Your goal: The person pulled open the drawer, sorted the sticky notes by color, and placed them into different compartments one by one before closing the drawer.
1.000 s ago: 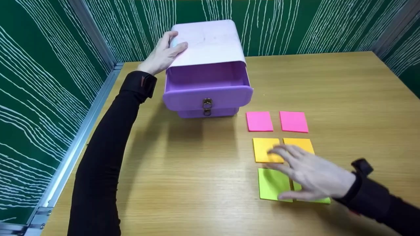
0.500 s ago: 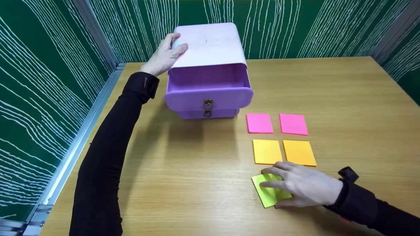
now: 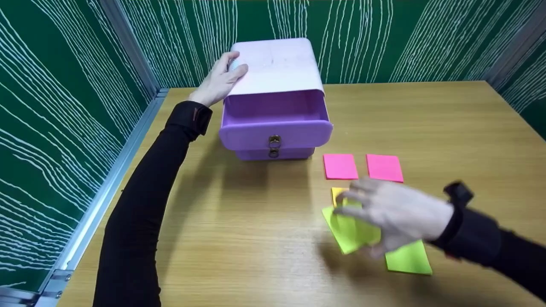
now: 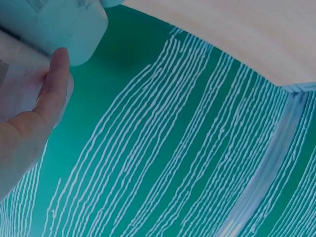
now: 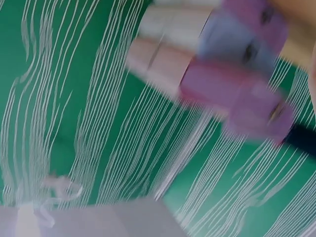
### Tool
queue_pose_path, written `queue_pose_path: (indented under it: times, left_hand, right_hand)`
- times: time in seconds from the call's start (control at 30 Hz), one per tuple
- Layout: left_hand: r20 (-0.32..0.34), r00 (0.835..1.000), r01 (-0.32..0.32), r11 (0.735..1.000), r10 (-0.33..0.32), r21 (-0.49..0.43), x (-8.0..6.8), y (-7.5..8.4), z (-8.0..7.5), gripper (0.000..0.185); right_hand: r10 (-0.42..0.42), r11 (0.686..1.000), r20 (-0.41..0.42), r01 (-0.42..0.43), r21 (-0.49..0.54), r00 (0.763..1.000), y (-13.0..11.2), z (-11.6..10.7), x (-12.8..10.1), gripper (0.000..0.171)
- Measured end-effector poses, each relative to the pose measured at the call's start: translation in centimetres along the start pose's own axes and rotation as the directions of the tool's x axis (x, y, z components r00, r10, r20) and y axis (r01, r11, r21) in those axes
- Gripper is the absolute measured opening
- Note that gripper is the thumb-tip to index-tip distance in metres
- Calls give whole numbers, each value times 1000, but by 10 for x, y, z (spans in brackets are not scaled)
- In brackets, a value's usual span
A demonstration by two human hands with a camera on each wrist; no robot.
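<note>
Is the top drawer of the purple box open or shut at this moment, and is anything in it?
Open: the top drawer is pulled out from under the box lid. The visible inside looks empty.

Drawer cabinet [image 3: 277, 68]: upper centre of frame, on the worktop [image 3: 426, 119], near the back wall. Its top drawer [image 3: 276, 128] is pulled out toward the lower frame edge, above the lower drawer. Left hand [image 3: 219, 81]: on the cabinet's upper left corner. Two sticky-note pads [image 3: 340, 166] [image 3: 384, 168]: side by side, right of and below the cabinet. Right hand [image 3: 396, 211]: lower right of frame, below those pads, with one pad [image 3: 347, 232] in its grip. Another pad [image 3: 408, 258]: flat on the worktop just below the hand. Further pad [image 3: 338, 192]: partly hidden behind its fingers.
</note>
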State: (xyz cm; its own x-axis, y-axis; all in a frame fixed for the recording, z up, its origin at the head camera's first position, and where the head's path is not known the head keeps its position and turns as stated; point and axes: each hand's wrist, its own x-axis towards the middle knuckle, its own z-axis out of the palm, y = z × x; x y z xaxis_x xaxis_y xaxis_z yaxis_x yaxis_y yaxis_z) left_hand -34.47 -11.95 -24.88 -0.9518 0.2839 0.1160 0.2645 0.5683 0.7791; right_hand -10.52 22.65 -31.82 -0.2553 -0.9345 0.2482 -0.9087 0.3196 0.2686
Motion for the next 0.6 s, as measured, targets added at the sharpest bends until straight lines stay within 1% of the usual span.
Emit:
queue_pose_path:
  times: [0.07, 0.13, 0.2, 0.27, 0.33, 0.43, 0.5, 0.6]
  left_hand:
    - [-1, 1000, -2, 1000, 2, 2, 1, 0, -1, 65]
    - [-6, 1000, -5, 1000, 5, 3, 1, 0, -2, 65]
    - [-15, 1000, -6, 1000, 6, 12, 1, -1, -4, 65]
    - [-21, 1000, -6, 1000, 6, 17, -1, -3, -5, 64]
    - [-24, 1000, -6, 1000, 6, 17, -1, -4, -5, 64]
    - [-21, 1000, -4, 1000, 4, 14, -2, -5, -4, 64]
    - [-18, 1000, -10, 1000, 10, -3, -1, -4, -2, 64]
    - [-17, 1000, -17, 1000, 16, -21, 0, -4, 1, 63]
  right_hand:
    - [2, 1000, -40, -2, 9, 999, 14, -20, 15, 79]
    - [9, 1000, -61, -7, 23, 998, 30, -39, 33, 74]
    - [21, 999, -52, -19, 42, 998, 45, -55, 52, 71]
    - [39, 996, -35, -36, 83, 999, 59, -66, 72, 68]
    - [75, 990, -14, -72, 122, 997, 71, -73, 91, 65]
    - [130, 978, 12, -130, 166, 991, 89, -77, 118, 61]
    - [189, 965, 47, -195, 174, 981, 99, -77, 133, 59]
    - [254, 943, 98, -269, 196, 962, 113, -74, 151, 57]
